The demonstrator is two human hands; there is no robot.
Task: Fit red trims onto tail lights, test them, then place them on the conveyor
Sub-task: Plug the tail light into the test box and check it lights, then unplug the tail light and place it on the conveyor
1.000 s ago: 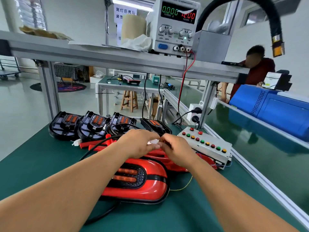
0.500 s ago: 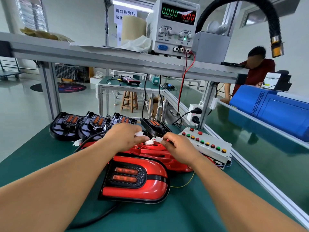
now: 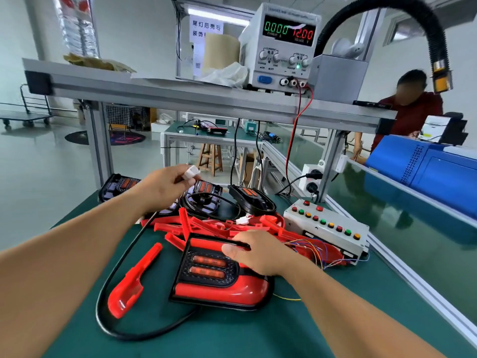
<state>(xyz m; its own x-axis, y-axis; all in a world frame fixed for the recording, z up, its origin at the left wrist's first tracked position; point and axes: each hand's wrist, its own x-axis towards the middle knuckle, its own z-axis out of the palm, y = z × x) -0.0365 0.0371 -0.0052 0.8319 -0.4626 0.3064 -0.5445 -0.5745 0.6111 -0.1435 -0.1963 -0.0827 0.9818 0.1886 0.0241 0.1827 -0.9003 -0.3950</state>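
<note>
Head: left grip (image 3: 165, 184) pinches white connector (image 3: 192, 173); right grip (image 3: 260, 254) seemingly clasps tail light (image 3: 219, 290); red trims (image 3: 206, 226) behind.

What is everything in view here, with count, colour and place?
trimmed tail light: one, red and black, front centre
loose trim: one, red, left of it
trim pile: several, red, behind it
untrimmed tail lights: at least three, black, back row
connectors: two, white, one held up, one on trim pile
cable: one, black, front left
button box: one, grey, right of pile
power supply: one, white, top shelf
hose: one, black, upper right
machine: one, blue, far right
other person: one, dark red top, back right
left hand: above the back row, pinches a connector
right hand: grips trimmed tail light's top edge
</note>
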